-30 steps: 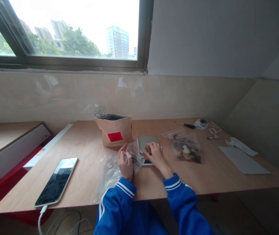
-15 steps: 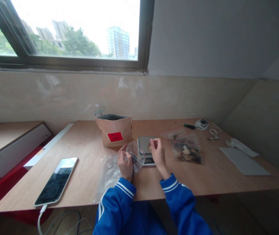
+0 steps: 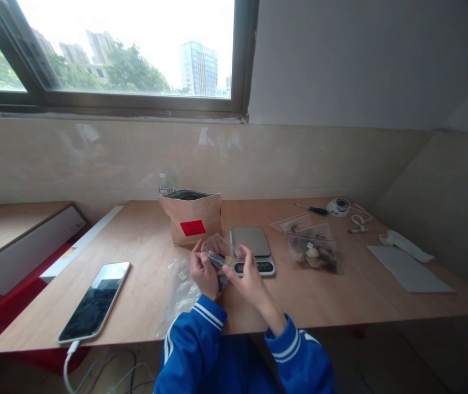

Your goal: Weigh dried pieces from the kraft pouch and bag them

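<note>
While my left hand pinches the small clear bag by one side, my right hand closes on the other, over the table near its front edge, just before the scale.

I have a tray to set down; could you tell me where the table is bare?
Bare wood lies between the phone and the brown paper pouch, and along the near edge between the filled zip bag and the white sheet. Crowded: left hand, right hand, small clear bag, scale.
</note>
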`<state>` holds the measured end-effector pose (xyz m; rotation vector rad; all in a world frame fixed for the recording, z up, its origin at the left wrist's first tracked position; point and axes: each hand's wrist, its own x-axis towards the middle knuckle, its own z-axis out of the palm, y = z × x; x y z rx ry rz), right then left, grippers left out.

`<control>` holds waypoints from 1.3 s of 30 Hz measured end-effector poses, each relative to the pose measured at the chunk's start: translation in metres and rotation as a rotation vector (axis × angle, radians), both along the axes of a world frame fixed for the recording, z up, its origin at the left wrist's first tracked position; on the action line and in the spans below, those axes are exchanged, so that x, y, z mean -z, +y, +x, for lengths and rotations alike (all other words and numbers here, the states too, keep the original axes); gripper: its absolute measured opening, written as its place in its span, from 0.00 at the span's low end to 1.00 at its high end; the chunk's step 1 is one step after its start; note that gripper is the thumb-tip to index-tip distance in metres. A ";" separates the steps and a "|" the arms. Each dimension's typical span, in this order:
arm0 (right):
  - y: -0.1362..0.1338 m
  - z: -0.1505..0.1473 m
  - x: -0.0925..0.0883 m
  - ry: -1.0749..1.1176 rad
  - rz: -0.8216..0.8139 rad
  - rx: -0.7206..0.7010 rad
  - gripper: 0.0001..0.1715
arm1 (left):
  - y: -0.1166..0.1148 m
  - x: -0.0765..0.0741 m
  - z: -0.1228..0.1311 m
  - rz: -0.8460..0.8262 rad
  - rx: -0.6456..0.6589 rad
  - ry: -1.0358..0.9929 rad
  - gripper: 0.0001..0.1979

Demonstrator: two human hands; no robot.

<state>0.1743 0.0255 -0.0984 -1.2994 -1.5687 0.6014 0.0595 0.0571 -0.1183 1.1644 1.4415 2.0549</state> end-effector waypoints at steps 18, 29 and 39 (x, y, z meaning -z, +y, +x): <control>-0.003 0.027 0.014 0.532 0.011 -0.011 0.20 | 0.000 -0.005 0.004 0.031 0.148 -0.004 0.16; -0.002 0.065 0.028 0.474 0.043 0.231 0.21 | 0.001 -0.001 0.009 -0.175 0.549 -0.075 0.17; -0.007 0.068 0.034 0.369 0.024 0.354 0.25 | 0.001 0.001 0.010 -0.172 0.567 -0.089 0.17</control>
